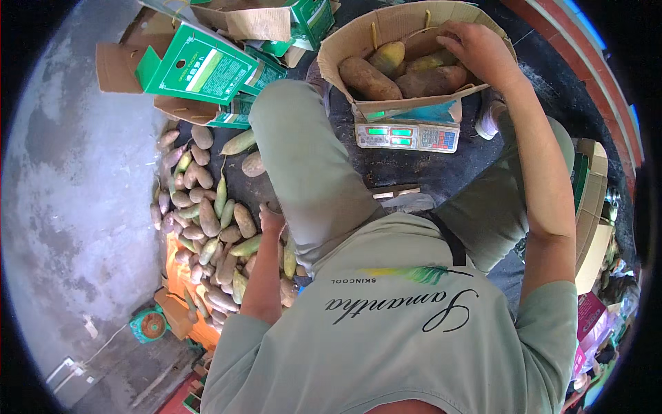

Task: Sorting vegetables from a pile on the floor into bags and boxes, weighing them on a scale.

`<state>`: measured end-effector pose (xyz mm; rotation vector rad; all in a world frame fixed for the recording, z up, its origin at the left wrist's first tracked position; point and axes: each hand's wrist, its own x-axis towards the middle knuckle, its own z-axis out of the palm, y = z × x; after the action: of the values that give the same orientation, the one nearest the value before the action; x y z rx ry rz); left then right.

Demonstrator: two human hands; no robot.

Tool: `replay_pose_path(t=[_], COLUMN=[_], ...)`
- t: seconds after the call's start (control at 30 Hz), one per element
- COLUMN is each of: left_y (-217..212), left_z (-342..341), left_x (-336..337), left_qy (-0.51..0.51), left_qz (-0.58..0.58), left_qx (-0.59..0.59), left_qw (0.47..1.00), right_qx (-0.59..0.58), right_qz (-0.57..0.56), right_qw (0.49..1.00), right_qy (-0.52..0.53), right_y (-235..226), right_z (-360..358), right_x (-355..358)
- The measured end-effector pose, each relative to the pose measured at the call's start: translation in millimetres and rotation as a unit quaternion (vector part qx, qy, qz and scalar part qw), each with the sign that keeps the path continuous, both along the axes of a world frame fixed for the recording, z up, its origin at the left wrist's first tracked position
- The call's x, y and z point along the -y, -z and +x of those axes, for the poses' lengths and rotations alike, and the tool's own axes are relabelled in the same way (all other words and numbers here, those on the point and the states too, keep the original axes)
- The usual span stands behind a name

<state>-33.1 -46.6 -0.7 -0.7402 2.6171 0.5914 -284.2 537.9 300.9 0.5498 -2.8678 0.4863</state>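
An open cardboard box (386,24) stands on a scale (407,136) in front of me. Inside it lie several thick root vegetables (369,77), brown and soil-covered, some partly yellow-green. My right hand (479,52) reaches over the box's right side, its bent fingers apart above the vegetables and gripping nothing that shows. Low beside my left knee, my left hand (272,221) is at the edge of a large pile of similar vegetables (210,217). Its visible fingers look stretched and without a hold; my knee hides part of what is beside them.
Green-and-brown cartons (207,65) stand open at the far left. An orange sheet (181,276) lies under part of the pile, with a small green fan-like device (148,324) beyond it. More flattened cardboard (592,207) and bags (620,293) are at my right.
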Motion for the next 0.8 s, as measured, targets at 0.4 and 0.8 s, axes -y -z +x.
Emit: replay_pose_path(t=[0.4,0.8], left_y=[27,-37], left_z=[57,50], left_x=[10,-47], left_qy=[-0.063,-0.177], left_qz=[-0.001,-0.032], left_qx=[0.058,0.168], left_qw=[0.996,0.969], right_qx=[0.013,0.013], right_qz=[-0.033,-0.063], right_qw=[0.999,0.992], right_qy=[0.026,0.108], right_y=[-17,-5], right_z=[12,10], right_x=[-2,-66])
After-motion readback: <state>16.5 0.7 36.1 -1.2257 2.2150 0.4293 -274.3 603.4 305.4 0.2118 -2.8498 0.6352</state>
